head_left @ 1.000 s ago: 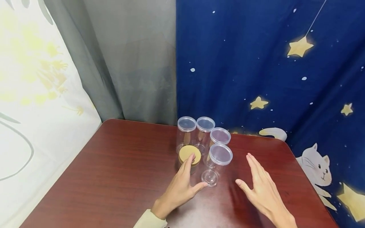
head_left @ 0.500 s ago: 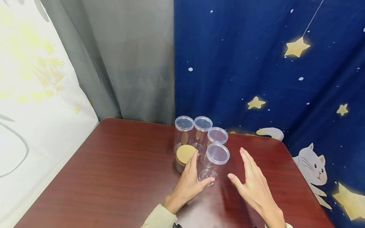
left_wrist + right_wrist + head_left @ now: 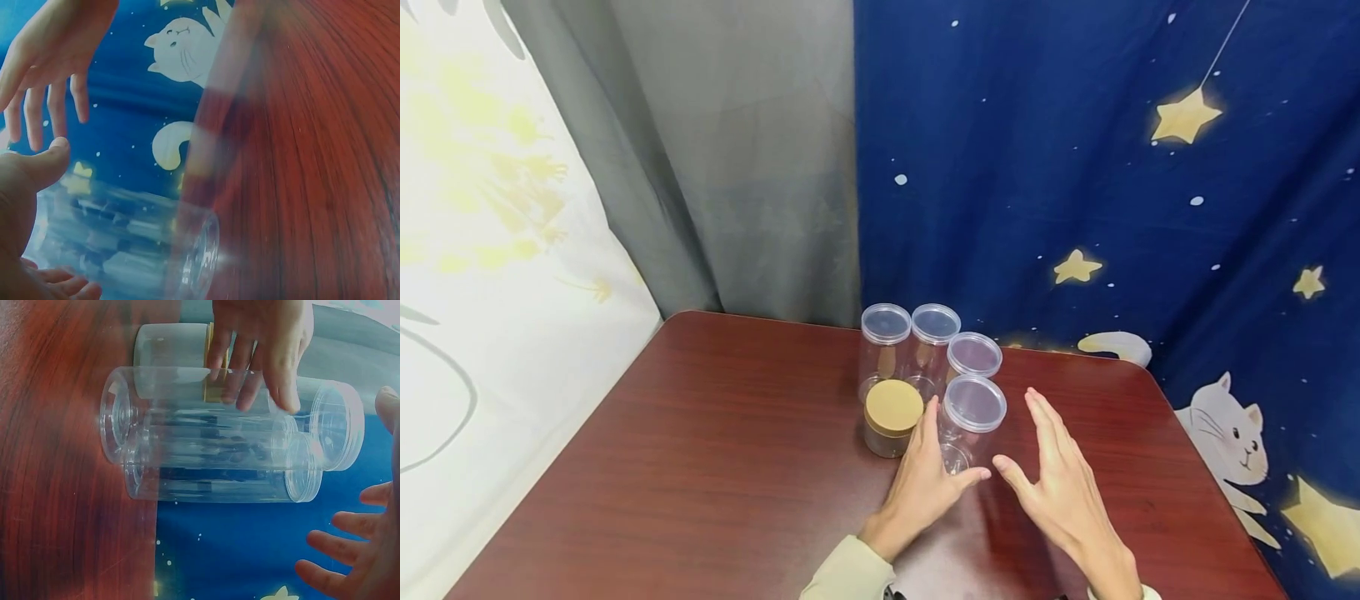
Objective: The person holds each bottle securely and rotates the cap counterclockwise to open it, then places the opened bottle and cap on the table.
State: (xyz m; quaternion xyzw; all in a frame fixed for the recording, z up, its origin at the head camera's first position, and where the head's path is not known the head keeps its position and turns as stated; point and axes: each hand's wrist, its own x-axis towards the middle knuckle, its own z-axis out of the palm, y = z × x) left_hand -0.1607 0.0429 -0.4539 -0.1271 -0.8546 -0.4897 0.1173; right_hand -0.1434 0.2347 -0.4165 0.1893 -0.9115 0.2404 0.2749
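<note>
Several tall clear plastic jars with clear lids stand close together on the table. The nearest jar (image 3: 974, 408) is between my two hands. My left hand (image 3: 922, 479), fingers straight and thumb spread, is at that jar's left side; whether it touches the plastic I cannot tell. My right hand (image 3: 1067, 487) hovers apart on the jar's right, fingers extended, holding nothing. Just left of my left fingers sits a short jar (image 3: 891, 417) with a gold lid. In the right wrist view, my left fingers show behind the upper part of the clear jar (image 3: 219, 444).
Two tall jars, a left one (image 3: 886, 333) and one beside it (image 3: 934, 333), stand near the back edge. Another jar (image 3: 974, 354) is right behind the nearest one. The reddish-brown wooden table (image 3: 700, 458) meets a grey curtain (image 3: 760, 167) and a blue starry curtain (image 3: 1000, 167).
My left hand has moved right, from over the gold-lidded jar to the nearest clear jar's side. My right hand has drifted left, closer to that jar. The jars have stayed put.
</note>
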